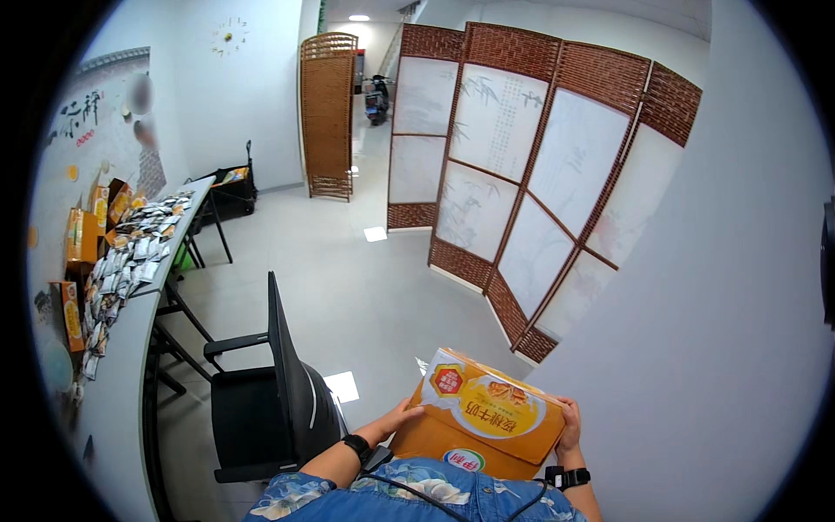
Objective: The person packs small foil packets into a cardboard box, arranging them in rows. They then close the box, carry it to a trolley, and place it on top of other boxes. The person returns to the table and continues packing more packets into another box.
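Observation:
I hold an orange cardboard milk carton box (483, 424) against my front at waist height. It bears printed writing, a yellow panel and a picture of walnuts. My left hand (399, 417) grips its left side, and my right hand (569, 424) is on its right side. A bit of clear plastic (423, 365) sticks up by the box's far left corner. Most of the fingers under and behind the box are hidden. Each wrist wears a black strap with a small device.
A black office chair (280, 391) stands just left of me. Beyond it, a long white table (124, 391) bears many small sachets (130, 261) and orange cartons (81, 235). A folding screen (496, 176) and a white wall (691, 326) stand to the right. A black wagon (241, 192) is farther off.

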`<state>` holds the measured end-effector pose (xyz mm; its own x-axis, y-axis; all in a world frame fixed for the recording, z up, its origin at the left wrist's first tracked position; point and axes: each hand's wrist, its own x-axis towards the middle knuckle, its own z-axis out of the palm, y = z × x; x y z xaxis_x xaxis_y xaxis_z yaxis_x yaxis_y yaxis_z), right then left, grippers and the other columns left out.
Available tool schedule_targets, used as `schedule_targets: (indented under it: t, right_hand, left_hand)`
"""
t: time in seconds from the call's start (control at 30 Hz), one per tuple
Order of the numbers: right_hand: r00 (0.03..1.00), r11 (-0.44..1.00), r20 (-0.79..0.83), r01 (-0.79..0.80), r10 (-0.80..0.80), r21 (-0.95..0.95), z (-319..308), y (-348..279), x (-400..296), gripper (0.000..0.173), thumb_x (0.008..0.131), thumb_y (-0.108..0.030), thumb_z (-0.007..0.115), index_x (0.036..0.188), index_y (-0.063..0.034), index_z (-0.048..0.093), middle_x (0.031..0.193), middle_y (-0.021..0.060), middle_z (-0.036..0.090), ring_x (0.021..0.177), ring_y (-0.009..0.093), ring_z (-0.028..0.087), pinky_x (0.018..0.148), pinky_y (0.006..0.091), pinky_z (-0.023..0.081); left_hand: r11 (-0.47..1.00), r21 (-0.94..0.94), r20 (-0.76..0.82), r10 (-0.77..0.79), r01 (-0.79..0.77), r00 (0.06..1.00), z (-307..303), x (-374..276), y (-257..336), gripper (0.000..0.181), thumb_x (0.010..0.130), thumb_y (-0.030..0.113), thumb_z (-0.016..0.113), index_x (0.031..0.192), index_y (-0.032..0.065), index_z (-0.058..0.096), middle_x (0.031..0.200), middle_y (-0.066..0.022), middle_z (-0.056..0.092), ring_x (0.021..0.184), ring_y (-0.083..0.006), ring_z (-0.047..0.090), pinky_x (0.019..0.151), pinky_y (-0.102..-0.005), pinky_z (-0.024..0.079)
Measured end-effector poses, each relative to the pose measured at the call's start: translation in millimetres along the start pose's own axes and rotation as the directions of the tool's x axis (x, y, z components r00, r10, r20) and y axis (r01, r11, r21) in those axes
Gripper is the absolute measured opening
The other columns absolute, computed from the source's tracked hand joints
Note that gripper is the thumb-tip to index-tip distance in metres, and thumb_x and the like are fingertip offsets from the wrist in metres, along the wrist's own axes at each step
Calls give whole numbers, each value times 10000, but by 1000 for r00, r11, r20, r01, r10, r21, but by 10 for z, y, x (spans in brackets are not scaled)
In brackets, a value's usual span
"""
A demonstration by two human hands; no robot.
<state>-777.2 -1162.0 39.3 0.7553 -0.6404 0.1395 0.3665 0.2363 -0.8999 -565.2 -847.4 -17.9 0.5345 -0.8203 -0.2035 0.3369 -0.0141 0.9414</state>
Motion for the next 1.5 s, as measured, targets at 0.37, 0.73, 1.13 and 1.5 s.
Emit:
schedule_targets:
  t: [0.37, 0.73, 1.13, 1.5]
  right_hand:
    - [946, 1000, 325, -27, 22, 10, 907, 956, 1461, 386, 824, -310, 554, 1059, -18, 460, 1025, 124, 558, 940, 185, 556, 856, 302, 455]
    - [852, 989, 514, -144, 101, 45, 1516, 2247, 2102, 402, 820, -307, 560, 1088, -28, 451, 1030, 118, 554, 956, 185, 550, 846, 300, 456]
    - [925, 996, 377, -75, 54, 41, 2948, 3187, 1970, 393, 812, -323, 590, 1057, -44, 460, 1008, 110, 556, 938, 190, 552, 847, 311, 461]
    - [935, 998, 348, -67, 61, 4, 4254, 3628, 3024, 363, 831, -289, 567, 1067, -36, 459, 1032, 112, 560, 958, 180, 549, 855, 298, 454]
  left_hand:
    - [993, 23, -348, 113, -113, 931, -1199, 297, -80, 700, 823, 414, 610, 1332, 47, 298, 1278, -110, 445, 1183, -224, 429, 1020, -347, 313]
    - [979, -45, -528, 145, -198, 837, -2013, 274, -636, 646, 842, 392, 584, 1331, 75, 304, 1281, -87, 443, 1192, -206, 428, 1008, -329, 340]
    - [974, 19, -319, 220, -225, 922, -4280, 259, -479, 776, 801, 467, 621, 1325, -7, 301, 1261, -145, 463, 1168, -231, 458, 1000, -332, 351]
    - [980, -55, -331, 164, -193, 929, -5730, 907, 244, 731, 823, 416, 608, 1356, 37, 281, 1285, -143, 455, 1196, -251, 445, 1014, -345, 346]
